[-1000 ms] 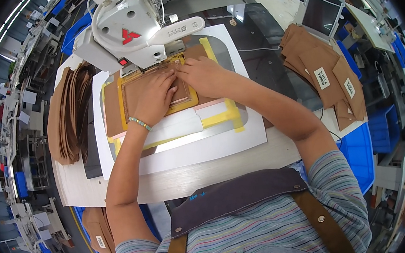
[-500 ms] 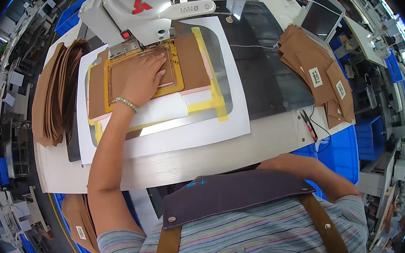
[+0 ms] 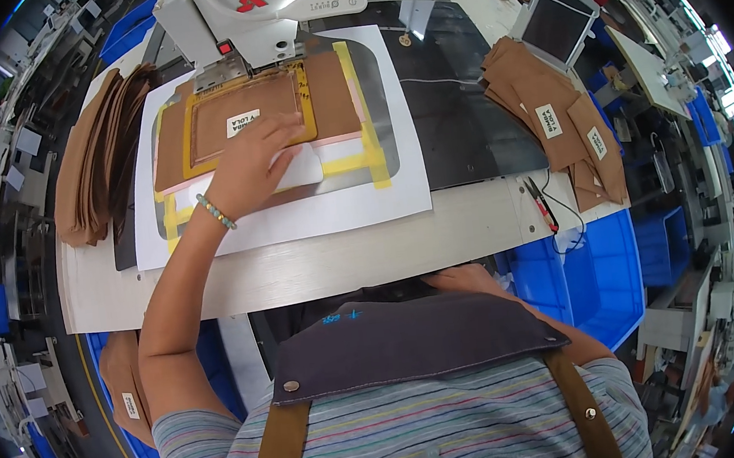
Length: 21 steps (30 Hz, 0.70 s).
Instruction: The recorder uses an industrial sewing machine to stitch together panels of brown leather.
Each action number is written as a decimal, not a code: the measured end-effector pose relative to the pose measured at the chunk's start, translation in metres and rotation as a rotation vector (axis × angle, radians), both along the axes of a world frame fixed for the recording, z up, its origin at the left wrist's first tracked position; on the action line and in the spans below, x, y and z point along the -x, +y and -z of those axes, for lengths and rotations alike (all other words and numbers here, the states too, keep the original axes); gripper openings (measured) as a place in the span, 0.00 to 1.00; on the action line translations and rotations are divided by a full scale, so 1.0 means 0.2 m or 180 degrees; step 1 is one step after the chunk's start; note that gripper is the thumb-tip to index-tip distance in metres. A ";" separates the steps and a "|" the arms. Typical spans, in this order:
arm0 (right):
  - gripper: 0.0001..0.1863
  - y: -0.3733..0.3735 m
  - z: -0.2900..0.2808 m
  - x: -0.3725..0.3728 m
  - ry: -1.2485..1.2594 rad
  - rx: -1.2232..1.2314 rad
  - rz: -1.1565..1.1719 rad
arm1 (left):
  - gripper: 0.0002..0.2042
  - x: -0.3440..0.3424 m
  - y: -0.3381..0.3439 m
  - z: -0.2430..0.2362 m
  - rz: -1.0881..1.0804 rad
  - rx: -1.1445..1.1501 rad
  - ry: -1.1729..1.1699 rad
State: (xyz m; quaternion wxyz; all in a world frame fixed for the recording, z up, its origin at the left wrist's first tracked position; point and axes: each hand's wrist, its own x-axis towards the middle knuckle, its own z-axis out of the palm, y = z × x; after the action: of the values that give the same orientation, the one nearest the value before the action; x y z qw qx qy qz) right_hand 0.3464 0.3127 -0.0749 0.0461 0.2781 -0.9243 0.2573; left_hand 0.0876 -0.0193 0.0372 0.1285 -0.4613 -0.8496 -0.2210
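Note:
My left hand (image 3: 251, 165), wearing a bead bracelet, reaches over the near edge of a yellow frame (image 3: 313, 110) with its fingers stretched out and thumb apart. A brown fabric piece (image 3: 219, 111) lies inside the frame, and a white label (image 3: 242, 123) shows on it just beyond my fingertips. The frame sits on a grey template plate with yellow tape (image 3: 378, 162), under the head of a white sewing machine (image 3: 228, 22). My right hand (image 3: 467, 278) is low at the table's front edge, next to my apron; its fingers are mostly hidden.
A stack of folded brown pieces (image 3: 94, 167) stands at the left. Labelled brown pieces (image 3: 540, 102) are piled at the right below a screen (image 3: 557, 21). Red-handled thread snips (image 3: 542, 205) lie near the front right edge, above a blue bin (image 3: 601, 268).
My left hand has drawn back toward me, uncovering the white label. My right hand has come into view at the table edge. The whole view has shifted slightly.

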 end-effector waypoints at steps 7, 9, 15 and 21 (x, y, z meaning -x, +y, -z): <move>0.11 -0.05 -0.06 0.05 -0.0402 -0.0255 -0.0114 | 0.11 -0.28 0.17 0.06 0.0749 0.0063 -0.0155; 0.11 -0.01 -0.21 0.04 -0.1284 -0.0517 -0.0155 | 0.10 -0.28 0.13 0.07 0.0597 -0.0007 -0.0019; 0.10 0.10 -0.53 0.02 -0.2189 -0.0636 -0.0439 | 0.12 -0.18 -0.12 0.09 -0.0310 -0.0157 -0.0299; 0.11 0.13 -0.59 0.14 -0.2151 -0.1373 -0.0802 | 0.14 -0.05 -0.21 0.13 -0.0677 -0.0148 -0.0360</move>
State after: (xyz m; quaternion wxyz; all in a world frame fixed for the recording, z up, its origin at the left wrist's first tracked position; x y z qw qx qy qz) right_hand 0.3192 0.3394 0.0431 -0.3508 0.2922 -0.8789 0.1383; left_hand 0.0968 -0.0607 0.0119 0.1137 -0.3522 -0.8943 -0.2515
